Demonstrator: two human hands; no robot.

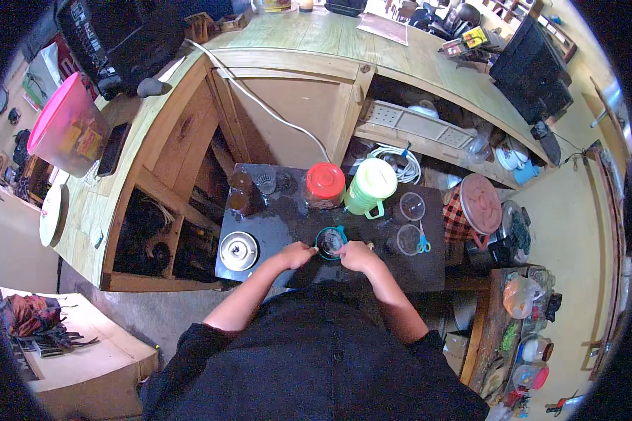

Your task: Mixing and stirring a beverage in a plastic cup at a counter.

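Observation:
On the dark table [295, 226], a small round vessel with a teal rim [331, 242] stands between my hands. My left hand [298, 254] touches its left side with the fingertips. My right hand [357, 256] is at its right side, fingers curled over the rim; whether they grip something is hidden. Behind stand a red-lidded jar [325, 184] and a light green pitcher [369, 187]. To the right lie two clear round containers or lids [412, 206] and scissors with blue handles [424, 245]. A round metal tin or lid [238, 251] is at the left.
Brown-filled glasses [239, 201] stand at the table's back left. A white cable [263, 108] hangs from the wooden counter [289, 31] behind. A pink-lidded bucket [481, 204] stands right of the table, near a shelf with jars [534, 349]. A pink plastic tub [71, 129] is on the left counter.

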